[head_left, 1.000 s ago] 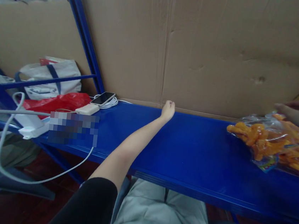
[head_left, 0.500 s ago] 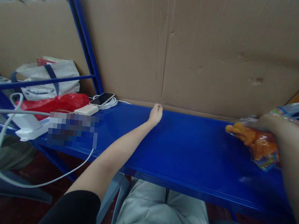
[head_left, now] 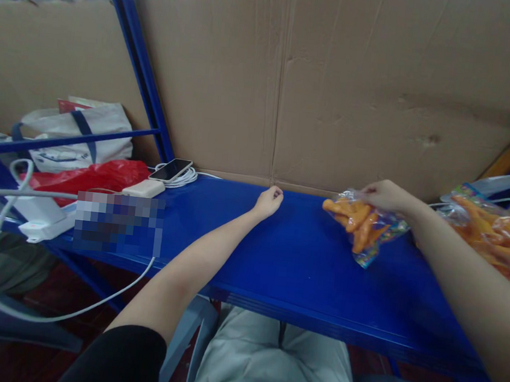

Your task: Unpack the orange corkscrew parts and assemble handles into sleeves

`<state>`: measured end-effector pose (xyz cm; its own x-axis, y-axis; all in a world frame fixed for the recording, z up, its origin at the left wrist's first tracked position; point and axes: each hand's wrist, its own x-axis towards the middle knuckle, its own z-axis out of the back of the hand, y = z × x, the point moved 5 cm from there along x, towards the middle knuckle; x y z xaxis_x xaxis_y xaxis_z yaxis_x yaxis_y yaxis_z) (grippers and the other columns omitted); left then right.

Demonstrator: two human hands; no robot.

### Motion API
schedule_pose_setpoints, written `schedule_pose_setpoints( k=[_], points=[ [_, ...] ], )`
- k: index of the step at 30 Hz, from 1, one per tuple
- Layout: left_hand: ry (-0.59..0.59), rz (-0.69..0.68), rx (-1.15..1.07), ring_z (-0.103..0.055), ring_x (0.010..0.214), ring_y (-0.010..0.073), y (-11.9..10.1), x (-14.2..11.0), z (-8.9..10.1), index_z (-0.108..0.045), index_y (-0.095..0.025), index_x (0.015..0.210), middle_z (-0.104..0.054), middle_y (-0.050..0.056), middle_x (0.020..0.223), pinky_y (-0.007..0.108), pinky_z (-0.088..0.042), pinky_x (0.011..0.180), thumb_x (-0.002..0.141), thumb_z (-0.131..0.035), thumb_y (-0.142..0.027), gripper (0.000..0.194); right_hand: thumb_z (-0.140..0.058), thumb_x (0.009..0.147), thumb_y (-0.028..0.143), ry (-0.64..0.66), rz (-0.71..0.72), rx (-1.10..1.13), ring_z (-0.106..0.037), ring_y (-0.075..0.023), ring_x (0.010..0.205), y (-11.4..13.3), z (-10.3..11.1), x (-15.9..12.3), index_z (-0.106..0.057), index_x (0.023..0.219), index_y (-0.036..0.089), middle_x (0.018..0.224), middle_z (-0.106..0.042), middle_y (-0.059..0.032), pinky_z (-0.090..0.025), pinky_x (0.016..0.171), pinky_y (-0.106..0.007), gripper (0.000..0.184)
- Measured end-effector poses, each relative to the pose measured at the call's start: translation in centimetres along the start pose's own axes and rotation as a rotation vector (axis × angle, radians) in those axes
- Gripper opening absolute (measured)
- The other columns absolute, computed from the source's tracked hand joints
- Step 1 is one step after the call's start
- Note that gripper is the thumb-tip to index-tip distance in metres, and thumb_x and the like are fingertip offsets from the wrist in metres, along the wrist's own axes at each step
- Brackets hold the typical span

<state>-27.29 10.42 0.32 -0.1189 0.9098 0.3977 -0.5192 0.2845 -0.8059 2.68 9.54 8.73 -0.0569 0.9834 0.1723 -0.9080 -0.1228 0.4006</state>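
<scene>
My right hand (head_left: 384, 195) pinches the upper edge of a clear plastic bag (head_left: 359, 220) over the blue tabletop. Inside the bag are orange, knobbly pieces whose kind I cannot make out, and a colourful printed strip shows at its lower end. My left hand (head_left: 269, 202) rests near the back of the blue tabletop (head_left: 301, 269), its fingers curled in, with nothing visible in them. More clear bags with orange pieces (head_left: 491, 234) lie at the right, partly covered by my right forearm.
A cardboard panel (head_left: 365, 93) stands along the back. At the left are a phone (head_left: 171, 170) on a coiled white cable, a white adapter (head_left: 144, 188), a red plastic bag (head_left: 92, 175), a canvas bag (head_left: 78, 136) and a power strip (head_left: 46, 227). A blue post (head_left: 147, 70) rises there.
My right hand has moved left from the pile with one bag of orange pieces. My left hand has stayed nearly in place, with its fingers still curled.
</scene>
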Motion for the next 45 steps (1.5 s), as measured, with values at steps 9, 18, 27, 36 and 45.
schedule_pose_setpoints(
  k=[9,18,27,36,45],
  points=[
    [0.224,0.233,-0.408,-0.068,0.080,0.0193,0.2,-0.4,-2.3,-0.065,-0.018,0.080,-0.072,0.005,0.066,0.031,-0.052,0.087,0.095,-0.054,-0.035,0.025,-0.076,0.069,0.021,-0.120,0.104,1.150,-0.065,-0.0141,0.077,4.0,-8.6,2.3,-0.065,0.080,0.021,0.080,-0.070,0.0001,-0.054,0.076,-0.028,0.015],
    [0.243,0.311,-0.730,-0.063,0.061,0.0104,-0.3,-1.4,-2.9,-0.062,-0.014,0.085,-0.070,0.003,0.075,0.020,-0.050,0.061,0.091,-0.065,-0.036,0.023,-0.076,0.074,0.026,0.265,0.000,1.261,-0.065,-0.0147,0.070,5.4,-11.9,-0.7,-0.054,0.092,0.026,0.087,-0.068,0.0015,-0.056,0.062,-0.029,0.028],
    [0.250,0.347,-0.676,-0.055,0.044,0.0082,-0.8,-2.1,-2.2,-0.046,-0.020,0.074,-0.058,-0.007,0.056,0.018,-0.045,0.048,0.087,-0.069,-0.029,0.028,-0.075,0.075,0.038,-0.025,0.033,1.073,-0.065,-0.0166,0.092,4.1,-10.5,0.3,-0.058,0.113,0.033,0.118,-0.064,-0.0016,-0.050,0.060,-0.022,0.042],
    [0.283,0.348,-0.804,-0.058,0.048,0.0083,-2.0,-2.4,-2.3,-0.046,-0.020,0.076,-0.059,-0.005,0.064,0.017,-0.044,0.047,0.087,-0.066,-0.028,0.024,-0.073,0.079,0.039,0.140,0.013,1.294,-0.065,-0.0167,0.080,4.0,-10.3,0.4,-0.063,0.090,0.024,0.089,-0.070,-0.0028,-0.054,0.065,-0.027,0.021],
    [0.188,0.296,-0.761,-0.059,0.057,0.0077,-1.5,-2.2,-1.9,-0.045,-0.019,0.072,-0.062,-0.004,0.074,0.019,-0.049,0.057,0.080,-0.075,-0.023,0.030,-0.074,0.075,0.025,0.080,0.070,1.222,-0.063,-0.0141,0.080,4.5,-10.0,0.2,-0.066,0.102,0.029,0.104,-0.068,0.0000,-0.051,0.059,-0.022,0.028]
  ],
)
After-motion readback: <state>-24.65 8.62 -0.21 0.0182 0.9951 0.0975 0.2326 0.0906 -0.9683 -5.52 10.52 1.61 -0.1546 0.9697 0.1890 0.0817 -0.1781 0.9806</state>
